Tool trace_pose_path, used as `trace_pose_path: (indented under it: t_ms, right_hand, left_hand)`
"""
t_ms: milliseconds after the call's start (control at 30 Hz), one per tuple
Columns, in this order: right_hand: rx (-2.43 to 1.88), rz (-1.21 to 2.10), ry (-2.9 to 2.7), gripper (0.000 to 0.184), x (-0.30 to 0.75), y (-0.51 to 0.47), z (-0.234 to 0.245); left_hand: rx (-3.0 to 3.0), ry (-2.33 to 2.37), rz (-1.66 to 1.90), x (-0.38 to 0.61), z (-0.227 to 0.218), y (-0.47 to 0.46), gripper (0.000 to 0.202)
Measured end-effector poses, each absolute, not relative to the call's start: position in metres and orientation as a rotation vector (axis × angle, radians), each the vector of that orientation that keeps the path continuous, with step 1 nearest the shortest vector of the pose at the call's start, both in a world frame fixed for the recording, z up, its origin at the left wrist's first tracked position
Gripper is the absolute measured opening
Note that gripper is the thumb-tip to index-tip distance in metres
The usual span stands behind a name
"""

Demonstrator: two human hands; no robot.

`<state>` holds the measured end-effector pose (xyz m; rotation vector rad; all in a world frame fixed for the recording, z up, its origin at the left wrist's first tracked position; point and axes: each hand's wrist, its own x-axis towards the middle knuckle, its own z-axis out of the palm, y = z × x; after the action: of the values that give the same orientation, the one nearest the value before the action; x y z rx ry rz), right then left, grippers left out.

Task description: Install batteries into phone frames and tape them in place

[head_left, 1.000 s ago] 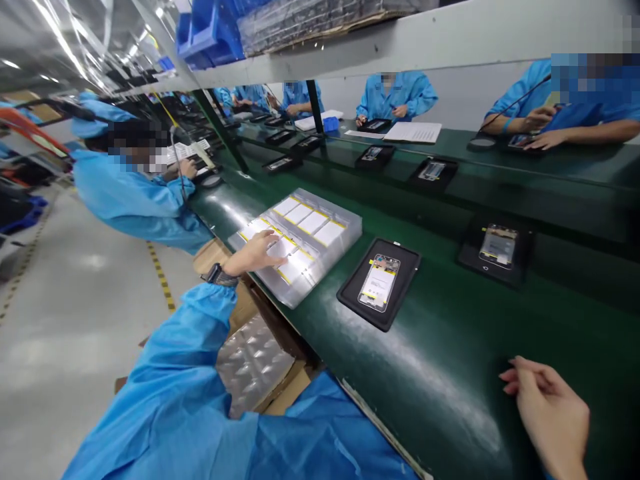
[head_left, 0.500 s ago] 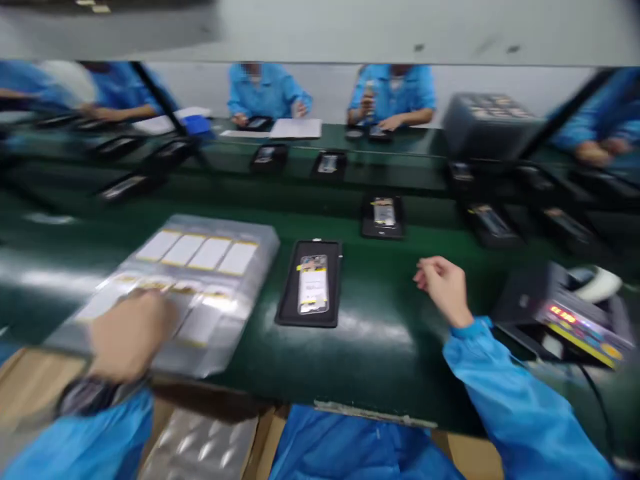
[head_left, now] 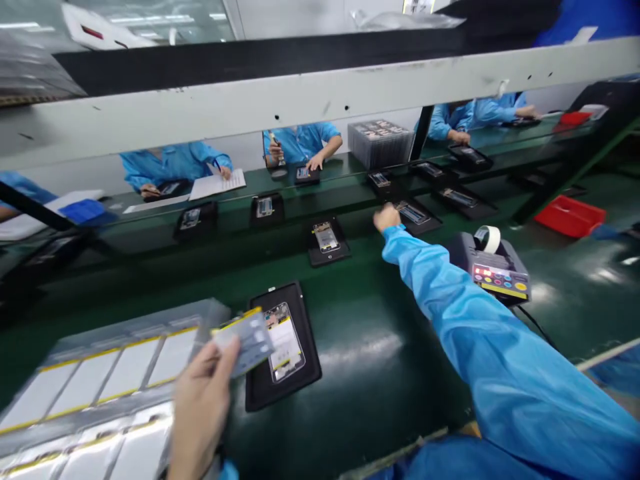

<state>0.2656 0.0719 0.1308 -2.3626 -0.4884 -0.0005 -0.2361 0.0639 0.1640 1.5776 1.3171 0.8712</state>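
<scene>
My left hand (head_left: 205, 400) pinches a flat grey phone battery (head_left: 247, 340) with a yellow strip along its edge. The battery hovers at the left side of a black tray (head_left: 310, 360), which holds an opened phone (head_left: 285, 343) with a white battery area showing. Under and left of this hand lies a clear plastic tray (head_left: 150, 320) of white, yellow-edged batteries. My right hand (head_left: 387, 217) is stretched far forward, fingers curled, against the left end of another black tray with an opened phone (head_left: 413, 213). Whether its fingers grip that tray is hidden.
A tape dispenser (head_left: 495, 267) stands right of my right arm. Nearer the middle is a black tray with a phone (head_left: 327, 239). Several phone trays line the far shelf, where co-workers in blue sit. A white beam (head_left: 300, 97) crosses above; a red bin (head_left: 570, 215) sits right.
My left hand has lifted a battery from the clear tray and moved right toward the phone. My right hand has reached forward to a farther phone tray. The view has turned right.
</scene>
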Motion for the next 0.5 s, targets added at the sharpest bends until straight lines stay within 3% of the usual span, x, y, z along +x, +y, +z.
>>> trace_pose_path:
  t_ms: [133, 333, 500]
  right_hand:
    - [-2.529, -0.113, -0.252, 0.045, 0.33, 0.042, 0.12]
    - [-2.666, -0.079, -0.164, 0.063, 0.381, 0.031, 0.09]
    - [-2.739, 0.046, -0.166, 0.065, 0.394, 0.039, 0.087]
  left_hand:
    - [1.088, 1.017, 0.702, -0.179, 0.129, 0.071, 0.061]
    - [0.925, 1.021, 0.667, -0.159, 0.095, 0.082, 0.064]
    - [0.863, 1.104, 0.677, -0.167, 0.089, 0.088, 0.067]
